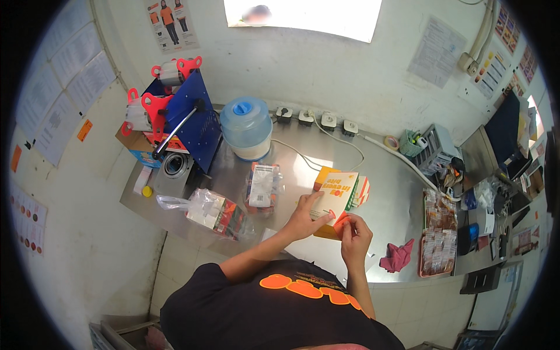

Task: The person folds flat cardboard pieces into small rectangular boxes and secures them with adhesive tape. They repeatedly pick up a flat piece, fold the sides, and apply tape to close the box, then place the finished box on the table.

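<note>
Fingers of the left hand lay wide on the carton (long axis upward, mid-frame); the right hand pinched its lower-right edge.

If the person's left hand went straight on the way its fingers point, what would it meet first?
Most likely the white-and-yellow carton, which the left hand is touching. Past that, the pale cable on the table seems roughly in line, though depth is hard to judge.
</note>
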A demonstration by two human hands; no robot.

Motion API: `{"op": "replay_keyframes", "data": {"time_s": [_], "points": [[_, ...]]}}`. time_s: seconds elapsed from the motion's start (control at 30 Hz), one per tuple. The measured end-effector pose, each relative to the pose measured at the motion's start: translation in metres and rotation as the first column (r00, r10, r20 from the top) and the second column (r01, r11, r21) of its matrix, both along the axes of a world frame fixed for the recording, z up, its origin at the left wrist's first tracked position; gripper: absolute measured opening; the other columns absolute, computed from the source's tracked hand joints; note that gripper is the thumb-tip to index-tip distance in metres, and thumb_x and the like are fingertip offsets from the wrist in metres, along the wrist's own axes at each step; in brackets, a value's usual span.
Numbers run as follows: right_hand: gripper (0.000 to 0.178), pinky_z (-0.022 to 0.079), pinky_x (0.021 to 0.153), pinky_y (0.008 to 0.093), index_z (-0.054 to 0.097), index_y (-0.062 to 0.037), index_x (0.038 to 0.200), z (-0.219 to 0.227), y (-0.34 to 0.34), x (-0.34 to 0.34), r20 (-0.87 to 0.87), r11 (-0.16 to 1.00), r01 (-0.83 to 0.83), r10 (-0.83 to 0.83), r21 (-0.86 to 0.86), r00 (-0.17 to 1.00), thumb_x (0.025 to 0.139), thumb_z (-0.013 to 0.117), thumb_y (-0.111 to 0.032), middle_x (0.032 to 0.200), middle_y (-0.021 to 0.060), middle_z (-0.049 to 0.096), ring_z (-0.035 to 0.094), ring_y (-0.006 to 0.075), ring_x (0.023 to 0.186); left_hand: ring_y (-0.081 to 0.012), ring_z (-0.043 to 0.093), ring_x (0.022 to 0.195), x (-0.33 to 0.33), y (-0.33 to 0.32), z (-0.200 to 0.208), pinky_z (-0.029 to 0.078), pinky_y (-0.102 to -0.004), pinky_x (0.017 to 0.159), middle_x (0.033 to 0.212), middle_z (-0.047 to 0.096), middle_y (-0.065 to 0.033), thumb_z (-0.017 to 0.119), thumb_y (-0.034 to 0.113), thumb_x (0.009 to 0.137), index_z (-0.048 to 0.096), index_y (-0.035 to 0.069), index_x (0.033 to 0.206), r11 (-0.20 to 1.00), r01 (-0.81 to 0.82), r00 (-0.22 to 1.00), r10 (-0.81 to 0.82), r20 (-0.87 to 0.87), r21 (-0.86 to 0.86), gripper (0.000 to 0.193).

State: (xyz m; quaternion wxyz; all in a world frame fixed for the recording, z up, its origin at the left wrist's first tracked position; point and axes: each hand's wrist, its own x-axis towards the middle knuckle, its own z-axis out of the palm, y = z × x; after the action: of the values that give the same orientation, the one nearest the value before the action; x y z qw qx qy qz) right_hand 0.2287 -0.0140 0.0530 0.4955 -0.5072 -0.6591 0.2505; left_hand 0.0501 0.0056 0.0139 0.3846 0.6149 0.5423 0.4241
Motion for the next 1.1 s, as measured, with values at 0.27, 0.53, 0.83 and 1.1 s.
{"op": "replay_keyframes", "data": {"time_s": [0.27, 0.53, 0.83, 1.1], "points": [[0.008, 0.055, 0.07, 0.0337, 0.066, 0.0035, 0.096, 0.002, -0.004, -0.005, -0.061, 0.994, 0.102, -0.105, -0.047, 0.993, 0.094, 0.059, -0.001, 0.093, 0.017, 0.073, 0.073, 0.0233, 0.085, -0.0353, 0.047, 0.129, 0.003, -0.001, 0.003, 0.041, -0.0419, 0.108, 0.133, 0.045, -0.0222, 0.075, 0.034, 0.089, 0.041, 0.006, 0.147, 0.999, -0.012, 1.0, 0.012, 0.005, -0.031, 0.074], [0.007, 0.055, 0.072, 0.0298, 0.067, 0.0072, 0.091, -0.019, 0.005, 0.01, -0.14, 0.983, -0.105, 0.084, -0.151, 0.987, 0.089, 0.063, 0.001, 0.093, 0.0133, 0.073, 0.068, 0.0168, 0.08, -0.0362, 0.045, 0.132, -0.005, -0.003, -0.01, 0.038, -0.0419, 0.11, 0.138, 0.044, -0.0245, 0.072, 0.035, 0.091, 0.043, 0.005, 0.146, 0.994, 0.066, 0.998, -0.066, -0.003, -0.083, 0.069], [0.006, 0.054, 0.068, 0.0312, 0.06, 0.0057, 0.094, -0.018, -0.001, -0.008, -0.193, 0.995, 0.013, -0.033, -0.102, 0.981, 0.093, 0.059, 0.0, 0.098, 0.0146, 0.072, 0.068, 0.0186, 0.083, -0.0357, 0.044, 0.134, -0.003, 0.001, -0.01, 0.036, -0.0413, 0.112, 0.139, 0.045, -0.0242, 0.072, 0.036, 0.091, 0.043, 0.005, 0.146, 0.984, 0.071, 0.996, -0.061, 0.067, -0.163, 0.069], [0.006, 0.049, 0.076, 0.0314, 0.061, 0.0026, 0.092, -0.036, 0.009, 0.016, -0.315, 0.947, -0.21, 0.128, -0.244, 0.941, 0.09, 0.061, -0.004, 0.099, 0.0141, 0.071, 0.061, 0.0171, 0.08, -0.0393, 0.047, 0.129, 0.003, 0.0, -0.003, 0.038, -0.0425, 0.111, 0.134, 0.046, -0.0258, 0.075, 0.039, 0.088, 0.044, 0.003, 0.144, 0.993, 0.013, 0.996, -0.022, -0.081, -0.117, 0.074]]}}
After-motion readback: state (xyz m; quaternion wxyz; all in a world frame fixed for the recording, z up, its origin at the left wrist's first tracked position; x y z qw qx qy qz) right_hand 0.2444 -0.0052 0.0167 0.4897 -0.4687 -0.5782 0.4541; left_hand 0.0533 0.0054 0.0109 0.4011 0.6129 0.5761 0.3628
